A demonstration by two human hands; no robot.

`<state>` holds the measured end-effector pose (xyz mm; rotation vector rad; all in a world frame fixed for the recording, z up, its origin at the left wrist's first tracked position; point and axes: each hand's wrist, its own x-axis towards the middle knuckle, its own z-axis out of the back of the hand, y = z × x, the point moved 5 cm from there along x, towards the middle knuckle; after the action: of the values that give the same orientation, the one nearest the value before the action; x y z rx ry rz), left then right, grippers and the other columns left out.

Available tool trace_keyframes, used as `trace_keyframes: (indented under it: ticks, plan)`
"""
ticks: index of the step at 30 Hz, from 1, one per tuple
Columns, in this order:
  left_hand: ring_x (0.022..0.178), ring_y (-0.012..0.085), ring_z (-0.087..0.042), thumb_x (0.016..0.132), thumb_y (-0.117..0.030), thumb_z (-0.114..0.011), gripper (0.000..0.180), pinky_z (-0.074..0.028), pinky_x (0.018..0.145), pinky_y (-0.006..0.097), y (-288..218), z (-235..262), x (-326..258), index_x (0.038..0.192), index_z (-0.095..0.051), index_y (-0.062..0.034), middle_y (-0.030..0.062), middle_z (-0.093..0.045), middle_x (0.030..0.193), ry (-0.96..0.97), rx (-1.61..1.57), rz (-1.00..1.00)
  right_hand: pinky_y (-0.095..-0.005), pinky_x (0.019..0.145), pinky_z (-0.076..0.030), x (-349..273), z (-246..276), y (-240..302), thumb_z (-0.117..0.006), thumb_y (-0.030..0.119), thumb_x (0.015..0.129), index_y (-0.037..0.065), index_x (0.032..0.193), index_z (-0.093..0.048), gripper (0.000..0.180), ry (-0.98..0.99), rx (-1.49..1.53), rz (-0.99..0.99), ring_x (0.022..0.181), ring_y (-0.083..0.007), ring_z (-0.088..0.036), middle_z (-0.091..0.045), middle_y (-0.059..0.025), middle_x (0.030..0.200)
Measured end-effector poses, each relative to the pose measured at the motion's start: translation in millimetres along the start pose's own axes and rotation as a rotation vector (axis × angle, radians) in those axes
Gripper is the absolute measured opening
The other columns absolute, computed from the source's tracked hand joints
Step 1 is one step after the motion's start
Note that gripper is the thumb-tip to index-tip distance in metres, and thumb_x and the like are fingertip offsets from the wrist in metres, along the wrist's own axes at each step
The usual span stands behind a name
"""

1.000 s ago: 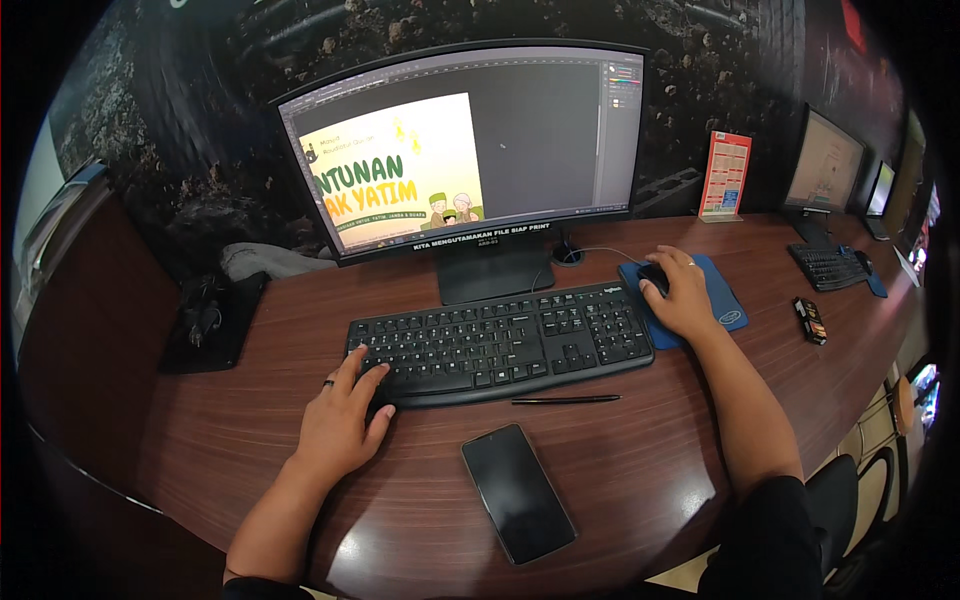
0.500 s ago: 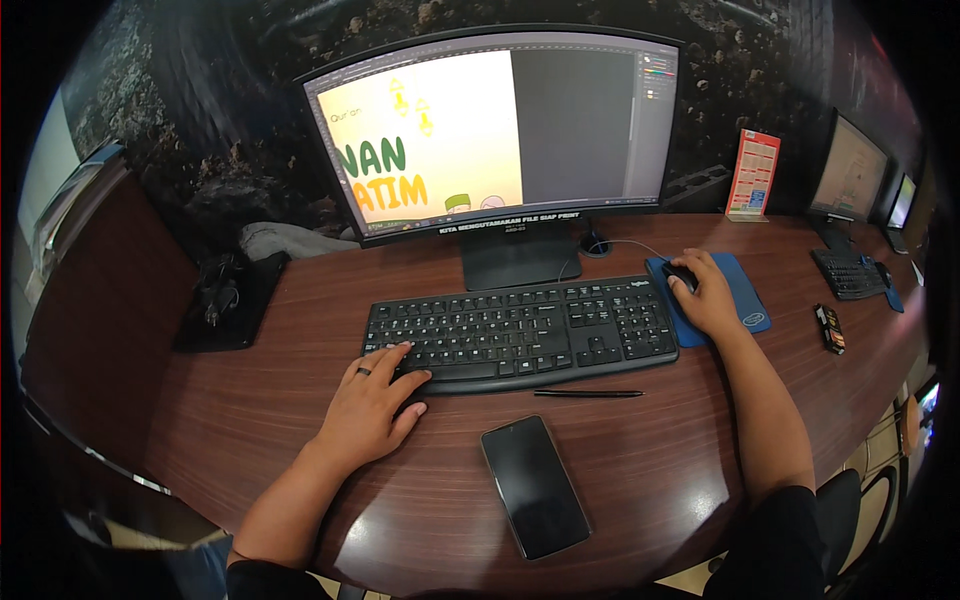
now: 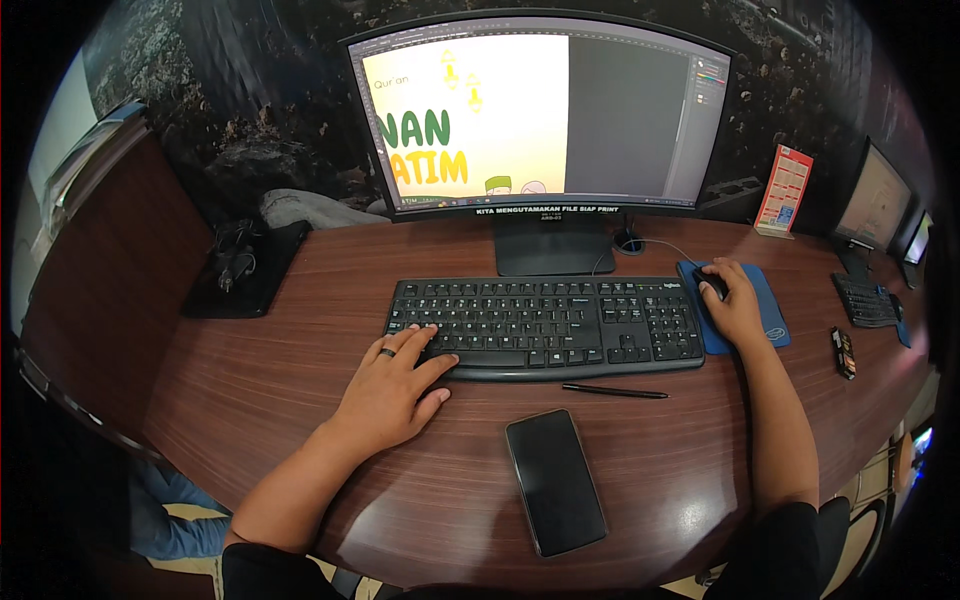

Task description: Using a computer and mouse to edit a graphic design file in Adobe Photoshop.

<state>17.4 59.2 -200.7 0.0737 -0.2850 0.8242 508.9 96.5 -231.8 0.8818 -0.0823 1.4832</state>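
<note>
My left hand (image 3: 392, 385), a ring on one finger, rests on the lower left corner of a black keyboard (image 3: 560, 322), fingers spread over the keys. My right hand (image 3: 732, 304) cups a black mouse (image 3: 711, 283) on a blue mouse pad (image 3: 772, 318) right of the keyboard. Behind the keyboard stands a curved monitor (image 3: 540, 115) showing a design program with a pale yellow poster and large green and yellow letters.
A black phone (image 3: 555, 480) lies face up on the brown desk (image 3: 250, 390) near me, with a black pen (image 3: 613, 391) above it. A second keyboard (image 3: 866, 301) and monitor (image 3: 872, 199) stand at far right, beside an orange card (image 3: 782, 190). A black tray (image 3: 243, 272) sits left.
The poster on the screen has been enlarged, so the letters look bigger. My head has come closer to the desk. Both hands stay on the keyboard and mouse.
</note>
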Motion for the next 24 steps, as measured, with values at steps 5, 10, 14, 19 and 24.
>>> trace_keyframes:
  ticks: [5,10,14,19,24]
  plan:
    - [0.138,0.0416,-0.049,0.094,-0.03,-0.07,0.04,-0.038,0.115,0.052,-0.2,0.5,0.0,0.13,-0.068,-0.0116,0.0208,-0.051,0.149,0.002,0.001,0.0,-0.0419,0.104,-0.049,0.6,0.3,-1.3,-0.072,0.01,0.087,0.0,0.113,-0.071,0.028,0.002,0.017,-0.001,0.125,-0.0386,-0.061,-0.063,-0.0217,0.131]
    - [0.137,0.0415,-0.05,0.094,-0.029,-0.07,0.041,-0.039,0.114,0.052,-0.3,0.9,-0.2,0.13,-0.067,-0.0108,0.0207,-0.052,0.148,-0.006,-0.005,-0.008,-0.0418,0.104,-0.049,0.4,0.9,0.8,-0.072,0.01,0.087,0.0,0.112,-0.071,0.027,0.0,0.003,0.004,0.125,-0.0388,-0.061,-0.064,-0.0212,0.129]
    - [0.136,0.0414,-0.05,0.093,-0.029,-0.07,0.041,-0.04,0.113,0.052,-0.7,1.0,0.0,0.129,-0.067,-0.0103,0.0206,-0.052,0.147,-0.01,-0.014,-0.011,-0.0418,0.104,-0.049,-0.1,1.6,2.7,-0.072,0.01,0.086,0.0,0.111,-0.071,0.027,-0.003,0.007,0.004,0.125,-0.0388,-0.061,-0.064,-0.0206,0.127]
    - [0.136,0.0413,-0.05,0.093,-0.029,-0.07,0.041,-0.04,0.113,0.052,-0.8,2.2,-0.5,0.13,-0.067,-0.0102,0.0207,-0.052,0.147,-0.011,-0.023,-0.009,-0.0418,0.104,-0.049,0.3,1.3,3.0,-0.072,0.009,0.086,0.001,0.111,-0.071,0.027,-0.003,0.016,0.005,0.125,-0.0387,-0.061,-0.064,-0.0206,0.127]
    - [0.136,0.0408,-0.05,0.093,-0.029,-0.07,0.041,-0.04,0.113,0.052,-0.7,2.0,0.1,0.13,-0.066,-0.0102,0.021,-0.052,0.147,-0.007,-0.027,-0.008,-0.042,0.104,-0.049,0.1,2.0,3.1,-0.072,0.009,0.086,0.001,0.112,-0.07,0.027,-0.002,0.014,0.001,0.125,-0.0391,-0.06,-0.064,-0.0209,0.128]
